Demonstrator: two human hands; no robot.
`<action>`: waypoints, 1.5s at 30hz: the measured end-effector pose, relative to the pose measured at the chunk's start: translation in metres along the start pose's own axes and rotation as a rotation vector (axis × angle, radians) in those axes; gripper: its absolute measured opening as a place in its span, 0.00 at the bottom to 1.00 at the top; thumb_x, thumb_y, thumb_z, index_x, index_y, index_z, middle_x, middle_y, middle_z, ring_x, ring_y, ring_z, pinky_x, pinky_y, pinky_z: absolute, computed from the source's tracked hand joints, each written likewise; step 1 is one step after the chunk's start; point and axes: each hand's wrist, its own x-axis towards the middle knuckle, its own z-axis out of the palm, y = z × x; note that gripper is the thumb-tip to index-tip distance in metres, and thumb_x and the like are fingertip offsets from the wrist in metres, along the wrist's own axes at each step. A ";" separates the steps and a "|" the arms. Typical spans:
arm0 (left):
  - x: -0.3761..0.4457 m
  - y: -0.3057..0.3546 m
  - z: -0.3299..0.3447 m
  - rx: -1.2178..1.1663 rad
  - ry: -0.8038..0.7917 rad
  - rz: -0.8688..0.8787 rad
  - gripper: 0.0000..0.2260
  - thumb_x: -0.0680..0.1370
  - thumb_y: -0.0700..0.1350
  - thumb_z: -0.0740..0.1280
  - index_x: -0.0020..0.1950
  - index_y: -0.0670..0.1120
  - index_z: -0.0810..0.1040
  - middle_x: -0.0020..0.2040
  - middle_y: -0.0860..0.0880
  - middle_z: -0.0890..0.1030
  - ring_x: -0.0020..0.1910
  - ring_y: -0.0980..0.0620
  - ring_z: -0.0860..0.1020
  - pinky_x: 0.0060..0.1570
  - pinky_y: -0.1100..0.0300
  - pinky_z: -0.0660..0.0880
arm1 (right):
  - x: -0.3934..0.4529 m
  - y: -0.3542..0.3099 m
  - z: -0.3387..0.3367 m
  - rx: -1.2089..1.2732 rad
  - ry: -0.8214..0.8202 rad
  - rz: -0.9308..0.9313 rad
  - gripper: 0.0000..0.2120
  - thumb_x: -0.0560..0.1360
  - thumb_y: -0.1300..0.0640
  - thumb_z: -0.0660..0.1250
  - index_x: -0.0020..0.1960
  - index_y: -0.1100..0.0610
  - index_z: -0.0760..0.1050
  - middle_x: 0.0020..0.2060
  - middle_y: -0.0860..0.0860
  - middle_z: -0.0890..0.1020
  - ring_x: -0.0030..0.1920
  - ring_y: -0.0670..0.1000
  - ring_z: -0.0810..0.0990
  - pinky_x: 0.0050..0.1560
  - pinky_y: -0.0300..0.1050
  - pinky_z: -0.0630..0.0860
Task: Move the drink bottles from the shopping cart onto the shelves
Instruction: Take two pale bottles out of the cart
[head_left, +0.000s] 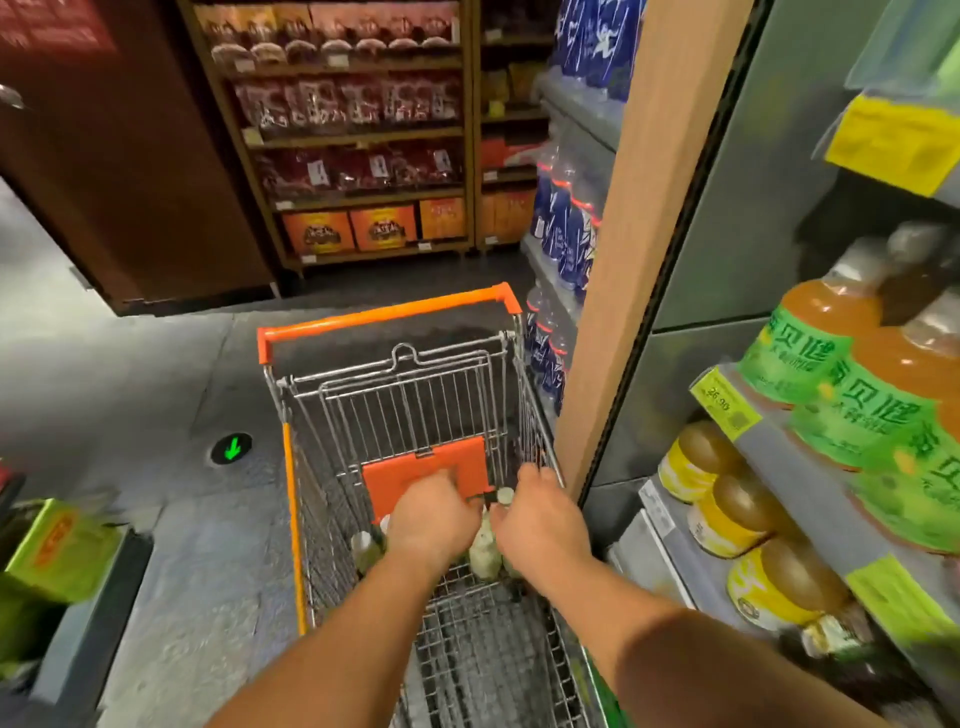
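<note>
A wire shopping cart (395, 400) with orange trim stands in front of me. Several pale drink bottles (485, 553) stand in its basket near the orange child-seat flap (415, 470). Both my hands reach down into the basket. My left hand (434, 517) curls over the bottle tops, and whether it grips one is hidden. My right hand (540, 519) is beside a bottle cap (505, 496), fingers bent around the bottles; its grip is hidden too. The shelves (810, 488) on my right hold orange juice bottles with green labels (831, 364).
Yellow-labelled bottles (727, 514) lie on the lower right shelf. A wooden post (618, 249) stands right of the cart. Blue-labelled bottles (561, 228) line the shelf beyond it. Snack shelves (358, 130) stand at the back. Green boxes (57, 551) sit at left.
</note>
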 end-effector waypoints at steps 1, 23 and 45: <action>0.008 -0.007 0.012 -0.009 -0.016 -0.014 0.14 0.75 0.54 0.66 0.57 0.50 0.79 0.51 0.48 0.84 0.49 0.44 0.82 0.46 0.56 0.77 | 0.005 0.006 0.015 -0.007 -0.014 0.002 0.20 0.76 0.46 0.64 0.62 0.56 0.66 0.60 0.55 0.73 0.59 0.59 0.75 0.56 0.52 0.74; 0.160 -0.151 0.300 -0.132 -0.229 -0.181 0.15 0.71 0.50 0.64 0.55 0.46 0.76 0.51 0.45 0.79 0.50 0.42 0.78 0.52 0.51 0.77 | 0.144 0.137 0.311 0.050 -0.275 0.384 0.20 0.76 0.54 0.65 0.65 0.58 0.64 0.57 0.57 0.75 0.54 0.57 0.77 0.47 0.48 0.73; 0.177 -0.209 0.328 -0.384 -0.173 -0.157 0.26 0.71 0.57 0.74 0.65 0.52 0.69 0.58 0.52 0.80 0.56 0.48 0.78 0.51 0.58 0.71 | 0.153 0.135 0.358 0.232 -0.055 0.257 0.30 0.67 0.48 0.77 0.64 0.52 0.69 0.54 0.49 0.78 0.54 0.52 0.78 0.54 0.48 0.77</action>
